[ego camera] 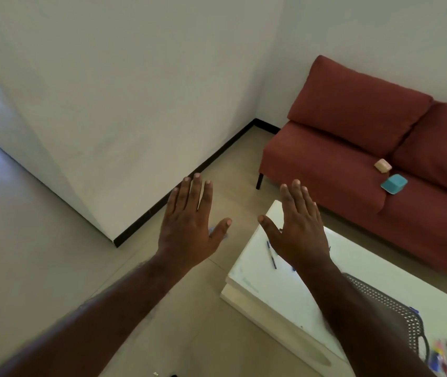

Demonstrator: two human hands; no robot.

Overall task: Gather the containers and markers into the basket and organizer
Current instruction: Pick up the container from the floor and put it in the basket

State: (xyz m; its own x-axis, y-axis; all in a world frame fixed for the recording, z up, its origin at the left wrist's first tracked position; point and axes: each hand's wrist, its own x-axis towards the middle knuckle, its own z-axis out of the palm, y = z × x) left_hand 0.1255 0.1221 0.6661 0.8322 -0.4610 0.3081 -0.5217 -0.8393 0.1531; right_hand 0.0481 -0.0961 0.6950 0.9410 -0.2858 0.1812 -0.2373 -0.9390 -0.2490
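My left hand [189, 224] and my right hand [300, 227] are held out in front of me, backs up, fingers straight, holding nothing. A teal container [394, 184] and a small beige container [383, 165] lie on the red sofa [339, 170] at the right. A blue marker [271, 254] lies on the low white table [271, 292], just left of my right wrist. A dark perforated basket [396, 306] stands on the table, partly hidden by my right forearm. Several blurred markers [445, 355] are at the table's lower right. A small bluish thing shows under my left thumb.
White walls [135, 104] with a dark baseboard form a corner jutting out on the left. Tiled floor [40, 254] stretches between me and the walls. The sofa stands behind the table along the right wall.
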